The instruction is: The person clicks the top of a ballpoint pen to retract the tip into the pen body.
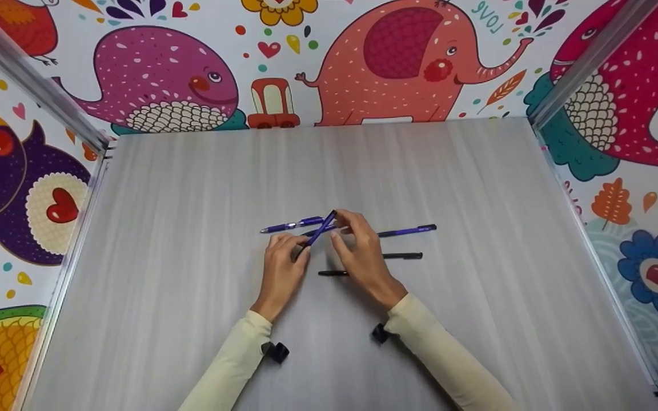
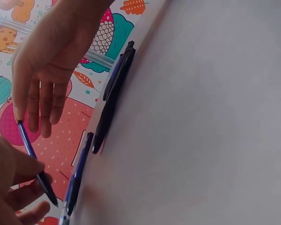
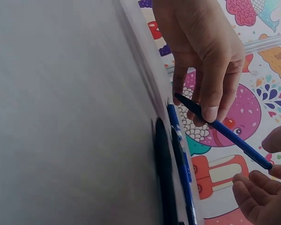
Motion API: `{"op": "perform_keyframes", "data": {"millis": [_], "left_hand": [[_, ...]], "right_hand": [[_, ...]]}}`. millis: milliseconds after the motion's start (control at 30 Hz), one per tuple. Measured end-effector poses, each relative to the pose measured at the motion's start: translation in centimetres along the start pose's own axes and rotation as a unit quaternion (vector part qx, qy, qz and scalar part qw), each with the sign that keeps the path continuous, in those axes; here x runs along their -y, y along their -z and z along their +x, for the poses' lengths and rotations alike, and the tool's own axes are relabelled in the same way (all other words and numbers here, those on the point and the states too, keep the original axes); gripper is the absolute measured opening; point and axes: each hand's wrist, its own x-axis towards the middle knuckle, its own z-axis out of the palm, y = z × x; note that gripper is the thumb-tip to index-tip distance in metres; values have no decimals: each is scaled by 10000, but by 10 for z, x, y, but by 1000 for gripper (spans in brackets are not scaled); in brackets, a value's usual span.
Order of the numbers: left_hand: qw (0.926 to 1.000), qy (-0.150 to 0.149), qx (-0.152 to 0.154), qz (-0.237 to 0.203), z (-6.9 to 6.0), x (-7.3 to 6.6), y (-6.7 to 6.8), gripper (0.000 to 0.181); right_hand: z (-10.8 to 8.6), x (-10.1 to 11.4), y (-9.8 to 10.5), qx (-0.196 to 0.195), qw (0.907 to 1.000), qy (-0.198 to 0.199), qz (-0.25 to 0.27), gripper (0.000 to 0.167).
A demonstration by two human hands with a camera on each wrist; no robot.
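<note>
A slim blue pen with a black grip section (image 1: 321, 228) is held up at a slant above the table. My left hand (image 1: 284, 268) pinches its black lower part between thumb and fingers, as the right wrist view shows with the pen (image 3: 236, 140) and left hand (image 3: 208, 61). My right hand (image 1: 363, 257) touches the pen's upper end with a fingertip, its other fingers loosely extended. Behind the hands lies a blue pen with a clear section (image 1: 292, 225). A blue-and-black pen (image 1: 409, 231) and a black pen (image 1: 404, 256) lie right of my right hand, which partly covers them.
Another black pen (image 1: 332, 273) lies near my right wrist, partly hidden by the hand. Another blue pen (image 2: 79, 171) lies past the held one. The grey table (image 1: 192, 188) is bordered by printed cartoon walls (image 1: 169, 85) and metal rails (image 1: 592, 63).
</note>
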Motion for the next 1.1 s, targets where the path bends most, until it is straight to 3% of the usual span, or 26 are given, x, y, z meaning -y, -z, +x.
{"op": "perform_keyframes", "data": {"millis": [433, 633, 867, 1000, 1100], "left_hand": [[9994, -115, 79, -308, 8, -19, -15, 21], [9955, 306, 347, -829, 11, -30, -20, 19], [9836, 775, 794, -1422, 14, -38, -18, 18], [9682, 1207, 1187, -1842, 16, -42, -16, 18], [9548, 1519, 1451, -2105, 18, -45, -15, 19]], "right_hand": [[11, 4, 14, -621, 9977, 282, 45, 20], [17, 4, 23, -650, 9968, 454, -58, 21], [27, 4, 38, -140, 9980, 604, -159, 25], [31, 6, 48, 441, 9978, 483, -66, 29], [33, 9, 55, 902, 9955, 118, 279, 35]]}}
